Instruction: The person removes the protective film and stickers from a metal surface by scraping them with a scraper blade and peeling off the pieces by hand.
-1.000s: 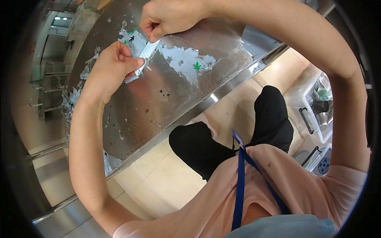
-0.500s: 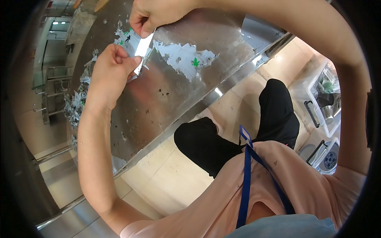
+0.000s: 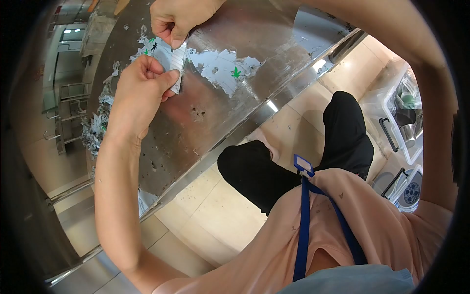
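Observation:
A flat, shiny snap-off blade (image 3: 179,58) with slanted score lines is held between my two hands, above the metal tabletop. My left hand (image 3: 144,88) pinches its lower end between thumb and fingers. At its upper end, my right hand (image 3: 183,20) is closed, thumb and forefinger pressed together on it. Beneath and beside the blade, torn pale-blue film (image 3: 223,70) with green and black leaf prints clings to the metal. Part of the blade is hidden behind my fingers.
Scraped-off film shreds (image 3: 95,128) lie along the left edge of the metal table (image 3: 181,132). A larger pale-blue film patch (image 3: 318,30) covers the far right corner. Clear plastic bins (image 3: 409,122) with metalware and dishes stand on the tiled floor at right.
Both hands keep hold of the blade, which has tilted so its bright glare is gone and score lines show. My right hand has shifted slightly left and down.

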Demonstrator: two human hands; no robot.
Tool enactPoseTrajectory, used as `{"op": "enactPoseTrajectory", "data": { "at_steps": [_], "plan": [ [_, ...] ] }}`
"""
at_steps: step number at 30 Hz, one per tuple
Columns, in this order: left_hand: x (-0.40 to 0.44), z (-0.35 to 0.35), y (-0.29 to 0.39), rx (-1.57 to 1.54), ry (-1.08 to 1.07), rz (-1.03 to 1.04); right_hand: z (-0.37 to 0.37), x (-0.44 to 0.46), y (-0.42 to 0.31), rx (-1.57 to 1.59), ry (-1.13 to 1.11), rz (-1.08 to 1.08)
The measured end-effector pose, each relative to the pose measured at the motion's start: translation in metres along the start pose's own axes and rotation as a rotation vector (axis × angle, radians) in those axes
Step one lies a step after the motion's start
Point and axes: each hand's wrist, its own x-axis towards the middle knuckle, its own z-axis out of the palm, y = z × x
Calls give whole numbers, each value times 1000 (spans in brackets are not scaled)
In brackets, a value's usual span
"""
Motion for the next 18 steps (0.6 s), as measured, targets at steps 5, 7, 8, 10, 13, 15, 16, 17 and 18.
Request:
{"op": "enactPoseTrajectory", "data": {
  "at_steps": [5, 7, 8, 10, 13, 15, 16, 17, 18],
  "plan": [
    [-6, 6, 4, -6, 22, -25, -3, 3, 2, 21, 0, -14],
    [-7, 6, 5, 11, 29, -23, -3, 3, 2, 26, 0, -19],
    [-8, 7, 6, 15, 22, -24, -4, 4, 3, 32, 1, -21],
    [-9, 8, 9, 19, 8, -26, -3, 4, 4, 41, 2, -21],
    [-9, 8, 11, 24, 10, -38, -4, 2, 4, 49, 1, -19],
    [-8, 8, 11, 46, 27, -32, -4, 1, 4, 52, 3, -17],
    [-8, 8, 11, 57, 33, -29, -4, 1, 4, 54, 4, -15],
    [-8, 8, 9, 52, 28, -17, -4, 0, 4, 59, 4, -13],
    [-8, 7, 8, 47, 25, -6, -4, -1, 4, 60, 5, -12]
  ]
}}
